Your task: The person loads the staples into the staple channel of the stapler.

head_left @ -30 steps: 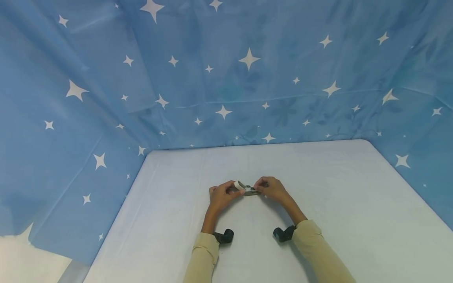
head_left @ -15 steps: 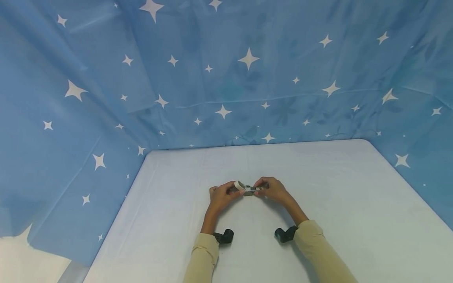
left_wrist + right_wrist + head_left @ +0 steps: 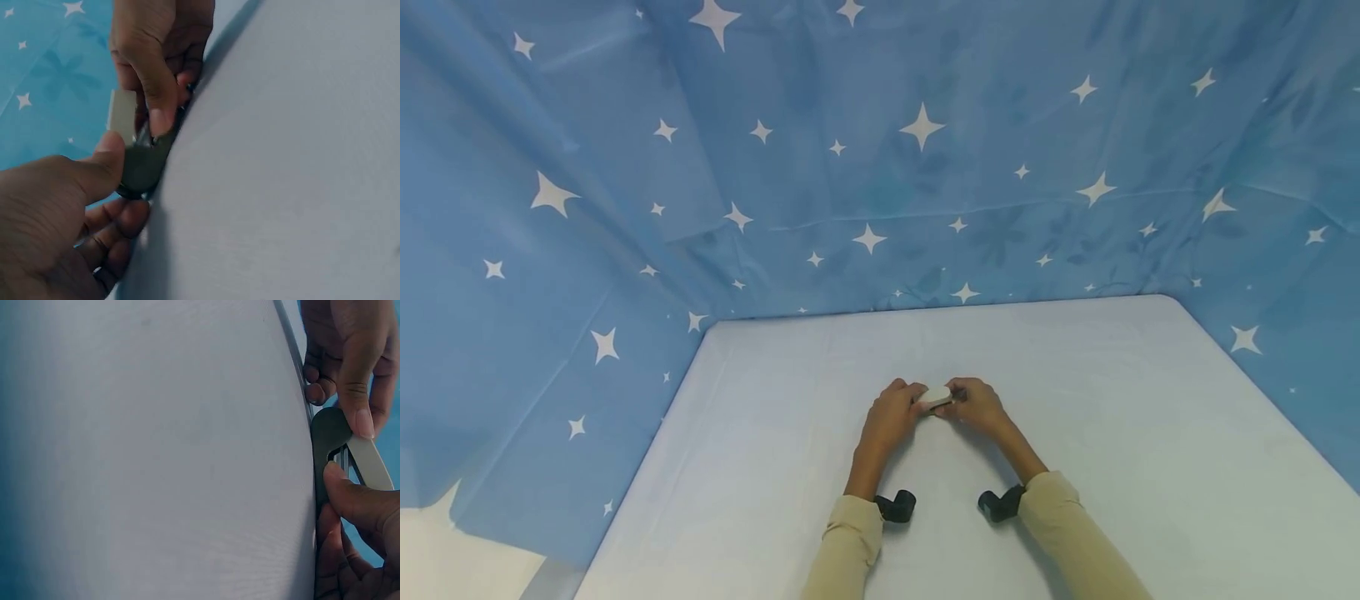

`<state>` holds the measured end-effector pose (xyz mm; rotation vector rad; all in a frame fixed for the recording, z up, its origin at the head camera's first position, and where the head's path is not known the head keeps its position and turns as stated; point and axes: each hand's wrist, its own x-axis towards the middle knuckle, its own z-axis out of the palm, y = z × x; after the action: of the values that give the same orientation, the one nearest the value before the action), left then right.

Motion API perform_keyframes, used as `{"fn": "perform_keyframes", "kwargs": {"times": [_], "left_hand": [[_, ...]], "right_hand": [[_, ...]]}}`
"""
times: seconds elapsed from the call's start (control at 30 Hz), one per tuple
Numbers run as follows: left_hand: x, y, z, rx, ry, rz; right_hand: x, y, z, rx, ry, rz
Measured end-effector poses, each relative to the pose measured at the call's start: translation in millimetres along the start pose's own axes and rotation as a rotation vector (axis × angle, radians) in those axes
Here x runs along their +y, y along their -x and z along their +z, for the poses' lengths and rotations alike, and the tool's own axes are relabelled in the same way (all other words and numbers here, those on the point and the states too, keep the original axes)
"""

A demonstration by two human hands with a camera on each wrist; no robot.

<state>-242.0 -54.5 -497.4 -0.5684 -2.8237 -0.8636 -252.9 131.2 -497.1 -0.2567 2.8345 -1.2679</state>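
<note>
Both hands hold a small stapler low over the table, with a dark green body and a cream lid. My left hand pinches its rounded hinge end, thumb on top at the foot of the lid and fingers below. From the other end, my right hand grips the body, its thumb at the gap under the lid. In the right wrist view, the lid is raised at a slant, and a metal rail shows between it and the body. Fingers hide the front end.
A white-covered table lies under the hands. Behind it and along both sides hangs a blue curtain with white stars. A dark wrist camera sits on the left wrist and another on the right.
The stapler's lid, earlier folded well back toward the left hand with the metal rail exposed, has swung over the body. My left hand has shifted slightly right and turned.
</note>
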Motion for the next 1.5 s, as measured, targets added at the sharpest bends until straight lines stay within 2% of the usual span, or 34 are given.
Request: {"fn": "perform_keyframes", "kwargs": {"times": [0.17,0.33,0.47,0.57,0.67,0.87,0.97,1.13,1.4,1.5], "left_hand": [[-11.6,0.4,11.3,0.048,0.208,-0.024],[-16.0,0.0,15.8,0.085,0.271,-0.006],[-14.7,0.0,17.6,0.09,0.259,-0.03],[-14.0,-0.3,19.7,0.103,0.245,-0.048],[-13.4,-0.3,21.0,0.123,0.244,-0.045],[-11.3,0.9,20.8,0.151,0.235,-0.016],[-9.7,1.9,21.4,0.163,0.228,-0.006],[-7.8,4.2,23.9,0.186,0.275,-0.053],[-9.0,-1.5,27.6,0.241,0.29,-0.064],[-11.4,-3.5,26.5,0.259,0.29,-0.085]], "right_hand": [[4.7,-0.5,-1.7,-0.059,-0.008,-0.004],[6.5,-0.8,-4.2,-0.115,-0.107,0.033],[5.9,1.2,-2.5,-0.162,-0.342,0.15],[4.4,2.4,-2.4,-0.161,-0.513,0.233],[2.1,3.8,-3.8,-0.143,-0.593,0.263],[5.7,5.3,-2.0,-0.129,-0.63,0.233],[9.2,5.9,1.1,-0.1,-0.569,0.2],[9.5,8.9,5.5,-0.019,-0.448,0.188],[7.0,7.5,6.6,-0.013,-0.602,0.186],[4.9,5.1,7.5,-0.039,-0.637,0.165]]}}
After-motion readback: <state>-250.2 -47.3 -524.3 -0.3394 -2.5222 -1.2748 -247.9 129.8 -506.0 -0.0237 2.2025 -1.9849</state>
